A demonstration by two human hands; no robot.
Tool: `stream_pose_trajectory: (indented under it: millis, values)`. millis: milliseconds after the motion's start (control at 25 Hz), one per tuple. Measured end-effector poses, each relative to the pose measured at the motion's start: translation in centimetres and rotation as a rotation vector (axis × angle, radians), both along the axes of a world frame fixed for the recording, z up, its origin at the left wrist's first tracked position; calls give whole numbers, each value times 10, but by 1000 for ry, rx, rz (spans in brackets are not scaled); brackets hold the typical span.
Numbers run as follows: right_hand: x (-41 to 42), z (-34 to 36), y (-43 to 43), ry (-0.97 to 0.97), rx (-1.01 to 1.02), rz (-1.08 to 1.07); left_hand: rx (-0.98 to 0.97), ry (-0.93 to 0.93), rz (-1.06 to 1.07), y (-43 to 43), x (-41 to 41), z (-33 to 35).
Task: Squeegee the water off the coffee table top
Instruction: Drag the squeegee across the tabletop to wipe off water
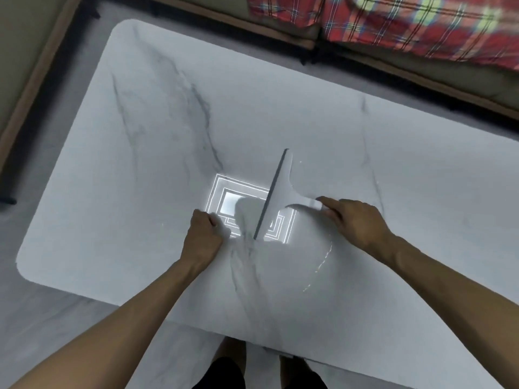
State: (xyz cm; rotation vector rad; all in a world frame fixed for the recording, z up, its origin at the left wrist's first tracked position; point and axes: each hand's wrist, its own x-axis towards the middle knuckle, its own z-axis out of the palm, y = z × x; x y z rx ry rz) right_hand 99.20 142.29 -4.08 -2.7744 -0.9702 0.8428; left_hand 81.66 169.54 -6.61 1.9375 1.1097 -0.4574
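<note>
A white marble-patterned coffee table top (157, 164) fills the middle of the view. A white squeegee (278, 189) with a dark rubber blade lies on it, blade edge facing left and running from far to near. My right hand (354, 220) grips its handle at the right end. My left hand (203, 234) rests as a fist on the table just left of the blade's near end; I cannot tell whether it holds anything. A thin glinting water line (320, 266) curves on the surface below my right hand.
A bright reflection of a ceiling light (227, 203) shines on the table between my hands. A sofa with a red plaid blanket (393, 21) runs along the far side. Grey floor (36, 318) surrounds the table. My legs (224, 369) stand at the near edge.
</note>
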Motion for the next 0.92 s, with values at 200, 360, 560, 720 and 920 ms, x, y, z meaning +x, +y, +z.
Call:
stream_pose_trajectory:
  millis: [200,360,560,720,920]
  values:
    - [-5,35,-112,-45,-158,-174,-62,-1,-136,-46,35,2]
    - [-1,51,-124,-90,-151,-244,-93,120,-341,-71,49,-5]
    - [72,17,-1,-51,91,-252,31,95,-287,-73,47,-8]
    - [105,-7,73,-18,160,-147,106,53,-198,-69,43,-10]
    - [92,-12,5,-5,84,-97,135,-38,-204,-85,63,-9]
